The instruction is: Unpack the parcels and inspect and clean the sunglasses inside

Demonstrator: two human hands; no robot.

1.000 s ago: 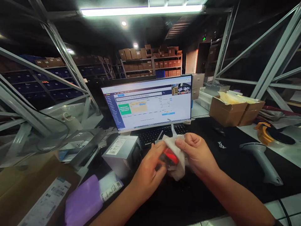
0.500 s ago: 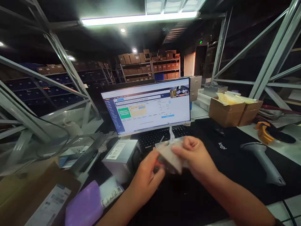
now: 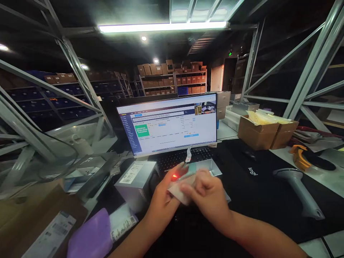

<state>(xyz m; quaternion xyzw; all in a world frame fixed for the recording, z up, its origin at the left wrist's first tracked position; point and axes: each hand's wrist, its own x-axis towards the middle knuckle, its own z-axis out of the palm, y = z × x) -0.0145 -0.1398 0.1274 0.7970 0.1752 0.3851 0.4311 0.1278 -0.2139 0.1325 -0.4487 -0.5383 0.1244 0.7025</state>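
Observation:
My left hand [image 3: 162, 200] is closed around a small item with a glowing red light [image 3: 175, 176]; most of it is hidden by my fingers and a cloth. That whitish cloth [image 3: 179, 192] lies over the item. My right hand [image 3: 212, 195], slightly blurred, has its fingers curled and pinches the cloth against my left hand. A pale, thin strip [image 3: 189, 154] sticks up just beyond my left fingertips; what it belongs to is unclear. Behind my right hand sits an open silver box [image 3: 215, 168], partly covered by the hand.
A monitor [image 3: 166, 125] stands behind a black keyboard [image 3: 172, 163]. Left are a closed grey box [image 3: 134, 186], a purple pouch [image 3: 91, 234] and a cardboard box [image 3: 40, 215]. On the right lie a barcode scanner [image 3: 299, 190], a mouse [image 3: 249, 154] and cartons [image 3: 258, 132] holding yellowish packets.
Both hands have shifted slightly left, and the cloth with them. The red glow shows more brightly, and the open silver box behind my hands is more exposed. The monitor's page has changed slightly.

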